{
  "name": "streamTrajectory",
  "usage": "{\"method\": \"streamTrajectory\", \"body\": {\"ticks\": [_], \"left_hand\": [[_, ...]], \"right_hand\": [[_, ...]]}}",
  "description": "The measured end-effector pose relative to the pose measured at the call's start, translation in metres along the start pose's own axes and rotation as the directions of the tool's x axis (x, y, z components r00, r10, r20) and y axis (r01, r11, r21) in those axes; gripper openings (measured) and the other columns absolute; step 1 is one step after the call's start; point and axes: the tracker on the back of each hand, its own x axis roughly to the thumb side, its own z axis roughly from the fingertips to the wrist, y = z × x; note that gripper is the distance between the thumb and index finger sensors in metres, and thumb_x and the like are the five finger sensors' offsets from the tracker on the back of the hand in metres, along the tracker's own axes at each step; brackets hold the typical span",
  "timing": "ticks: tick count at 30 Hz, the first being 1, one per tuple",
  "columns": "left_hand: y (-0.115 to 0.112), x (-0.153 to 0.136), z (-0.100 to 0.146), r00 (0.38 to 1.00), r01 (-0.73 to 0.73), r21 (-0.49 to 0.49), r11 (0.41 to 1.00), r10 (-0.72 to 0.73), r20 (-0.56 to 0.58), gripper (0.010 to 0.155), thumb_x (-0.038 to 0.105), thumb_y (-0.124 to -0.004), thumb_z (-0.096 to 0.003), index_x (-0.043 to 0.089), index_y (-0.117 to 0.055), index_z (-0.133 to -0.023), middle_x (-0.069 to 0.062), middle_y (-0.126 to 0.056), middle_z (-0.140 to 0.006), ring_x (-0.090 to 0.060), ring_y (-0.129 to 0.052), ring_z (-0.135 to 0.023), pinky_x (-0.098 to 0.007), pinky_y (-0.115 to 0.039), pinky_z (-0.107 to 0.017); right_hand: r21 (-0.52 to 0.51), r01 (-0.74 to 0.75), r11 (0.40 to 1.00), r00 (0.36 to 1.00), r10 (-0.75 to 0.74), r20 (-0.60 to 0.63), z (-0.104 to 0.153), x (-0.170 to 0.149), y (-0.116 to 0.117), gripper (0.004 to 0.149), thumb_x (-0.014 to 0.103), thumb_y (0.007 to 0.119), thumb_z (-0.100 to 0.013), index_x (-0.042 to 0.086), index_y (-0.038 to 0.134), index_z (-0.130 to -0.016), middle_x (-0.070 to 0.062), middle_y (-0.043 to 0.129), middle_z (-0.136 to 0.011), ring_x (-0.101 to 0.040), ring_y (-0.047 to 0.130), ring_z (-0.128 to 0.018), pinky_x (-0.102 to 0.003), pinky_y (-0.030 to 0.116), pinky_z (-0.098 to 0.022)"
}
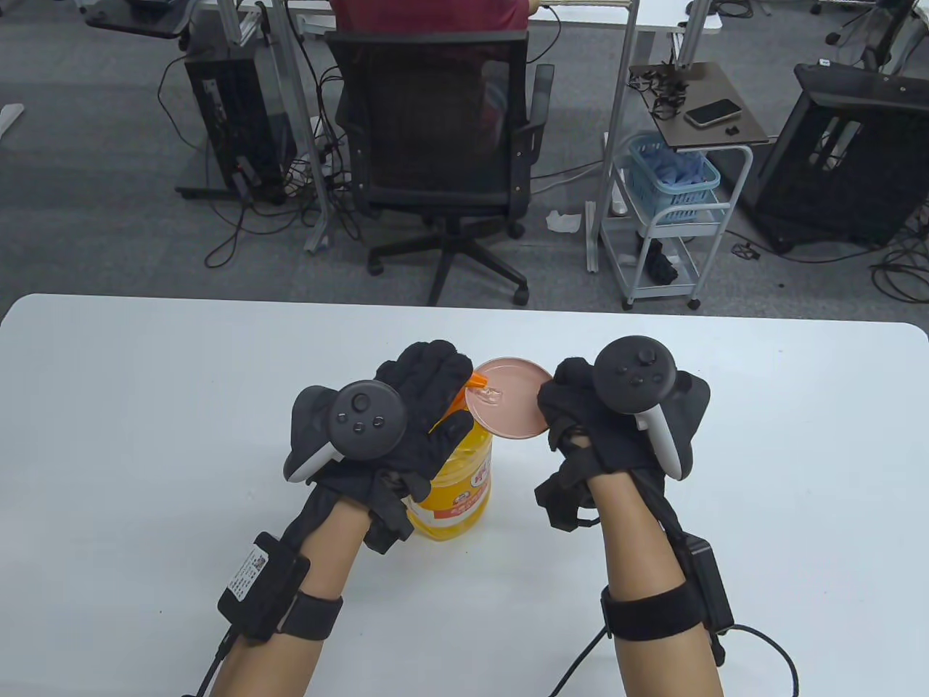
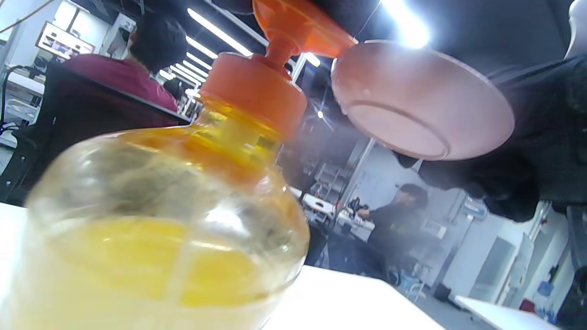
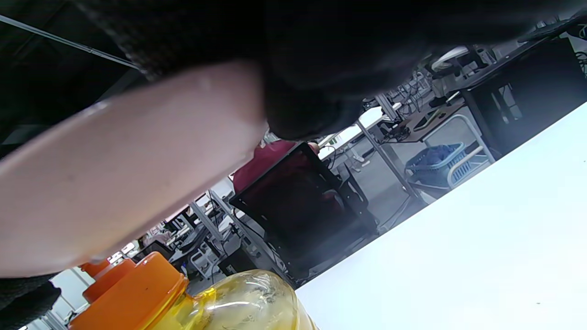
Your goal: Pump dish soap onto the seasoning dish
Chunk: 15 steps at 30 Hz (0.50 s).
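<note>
Both hands work: left hand [image 1: 406, 414] presses the pump [image 2: 298, 23] palm-down, right hand's [image 1: 602, 428] grip holds the dish [image 1: 508, 399] under its spout.

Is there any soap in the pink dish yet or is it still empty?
Not empty: a small clear blob lies in the pink dish, just under the orange pump spout. The right hand holds the dish.

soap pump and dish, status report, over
Left hand rests on the soap pump. Right hand holds the pink dish at the spout, off the table. Clear blob on the dish. Nothing in the way.
</note>
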Motion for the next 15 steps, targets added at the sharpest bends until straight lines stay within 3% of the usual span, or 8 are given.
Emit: {"method": "streamTrajectory", "body": {"ticks": [4, 7, 11, 15], "left_hand": [[0.0, -0.002, 0.005, 1.0, 0.015, -0.022, 1.0, -0.014, 0.019, 0.084, 0.071, -0.043, -0.0404, 0.03, -0.039, -0.113, 0.002, -0.029, -0.126, -0.034, -0.031, -0.118, -0.061, -0.034, -0.082], [0.003, -0.006, 0.015, 1.0, 0.014, 0.016, 1.0, -0.014, 0.014, 0.081, 0.07, -0.049, -0.0425, 0.031, -0.041, -0.113, 0.001, -0.03, -0.125, -0.035, -0.036, -0.118, -0.066, -0.038, -0.08], [0.001, -0.018, 0.043, 1.0, 0.008, 0.069, 0.998, -0.009, 0.008, 0.08, 0.07, -0.051, -0.0432, 0.031, -0.042, -0.113, -0.001, -0.034, -0.125, -0.037, -0.04, -0.117, -0.069, -0.041, -0.078], [-0.012, -0.042, 0.073, 0.997, 0.059, 0.062, 0.996, -0.056, -0.051, 0.08, 0.07, -0.052, -0.0439, 0.03, -0.041, -0.113, -0.003, -0.035, -0.125, -0.038, -0.042, -0.117, -0.069, -0.043, -0.078]], "right_hand": [[-0.006, -0.002, 1.0, 1.0, 0.002, -0.002, 0.001, 0.0, -0.005, 0.047, 0.024, 0.085, -0.051, -0.011, 0.082, -0.083, -0.024, 0.096, -0.052, -0.022, 0.092, -0.022, -0.037, 0.085, -0.013], [-0.02, 0.007, 1.0, 1.0, -0.007, -0.009, 0.003, -0.003, -0.011, 0.047, 0.024, 0.085, -0.051, -0.011, 0.082, -0.083, -0.024, 0.096, -0.052, -0.022, 0.092, -0.022, -0.037, 0.085, -0.013], [-0.046, 0.014, 0.999, 1.0, -0.015, -0.02, 0.005, -0.015, -0.016, 0.047, 0.024, 0.084, -0.052, -0.011, 0.081, -0.083, -0.024, 0.096, -0.052, -0.022, 0.092, -0.022, -0.037, 0.085, -0.013], [-0.066, 0.017, 0.998, 0.999, -0.02, -0.045, 0.006, -0.037, -0.015, 0.047, 0.024, 0.084, -0.052, -0.011, 0.081, -0.084, -0.024, 0.096, -0.053, -0.022, 0.092, -0.022, -0.037, 0.085, -0.013]]}}
